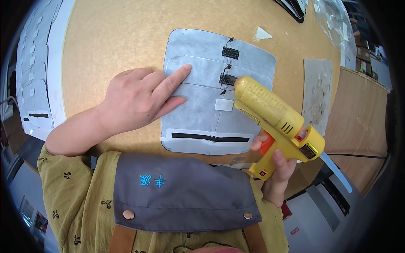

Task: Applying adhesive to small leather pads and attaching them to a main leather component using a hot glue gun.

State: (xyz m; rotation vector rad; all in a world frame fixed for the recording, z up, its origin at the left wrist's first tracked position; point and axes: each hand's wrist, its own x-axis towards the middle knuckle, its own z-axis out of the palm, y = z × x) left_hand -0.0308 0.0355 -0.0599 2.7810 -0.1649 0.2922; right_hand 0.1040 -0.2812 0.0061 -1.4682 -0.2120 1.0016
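A grey fabric-like panel point(192, 111) with rounded corners lies on the table before me. Near its lower edge runs a white-framed black slot point(194, 137). Two black textured patches point(230, 52) and a white square patch point(224, 104) line up along a thin cord. My left hand point(141, 95) rests on the panel's left side, index finger pointing outward and touching it, thumb apart. In my right hand point(278, 162) is a yellow glue gun point(272, 111), fingers wrapped round its handle by the orange trigger. The gun's nozzle is hidden; its front is over the lower black patch.
A stack of similar grey panels point(33, 76) lies at the left. To the right is a stained grey board point(317, 92). A white scrap point(263, 33) sits at the back, near clear plastic wrap point(333, 21). A pale blue glue stick point(336, 173) protrudes behind the gun.
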